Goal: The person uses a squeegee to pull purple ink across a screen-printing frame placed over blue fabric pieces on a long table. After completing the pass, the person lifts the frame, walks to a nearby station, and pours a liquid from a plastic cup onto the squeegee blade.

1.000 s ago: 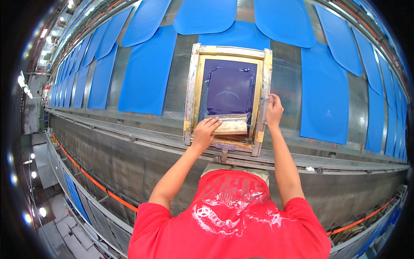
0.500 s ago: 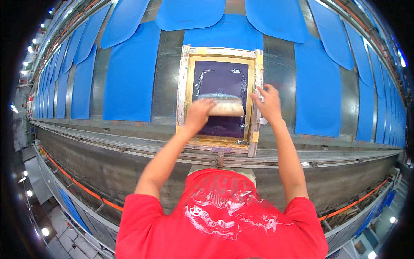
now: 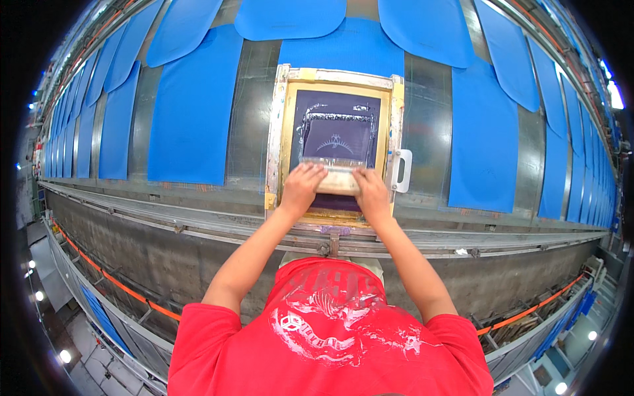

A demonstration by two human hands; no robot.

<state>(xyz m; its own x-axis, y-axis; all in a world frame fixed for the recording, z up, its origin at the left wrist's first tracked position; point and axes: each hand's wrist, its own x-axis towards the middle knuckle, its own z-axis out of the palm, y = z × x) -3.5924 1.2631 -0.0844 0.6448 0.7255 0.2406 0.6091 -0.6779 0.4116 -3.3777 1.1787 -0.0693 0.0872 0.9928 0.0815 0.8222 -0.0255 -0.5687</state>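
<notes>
A screen-printing frame (image 3: 278,119) with a yellow-taped inner border and dark purple mesh (image 3: 310,102) lies over a blue fabric piece (image 3: 343,49) on the long table. Across the mesh sits a squeegee (image 3: 340,181) with a pale, wide grip. My left hand (image 3: 303,187) is closed on its left end, and my right hand (image 3: 372,191) grips its right end. Beyond the blade, a pale arched design (image 3: 335,143) shows in the mesh, with white ink (image 3: 340,117) along its far side. A white handle (image 3: 401,170) stands out from the frame's right side.
Blue fabric pieces (image 3: 191,112) lie in rows on the grey metal table (image 3: 426,132), left and right of the frame. A metal rail (image 3: 198,219) runs along the near table edge. Orange strips (image 3: 119,274) border the lower structure behind me.
My right hand has left the frame's right side and taken hold of the squeegee. The squeegee has come nearer to me, uncovering the arched design. The frame's white handle is now uncovered.
</notes>
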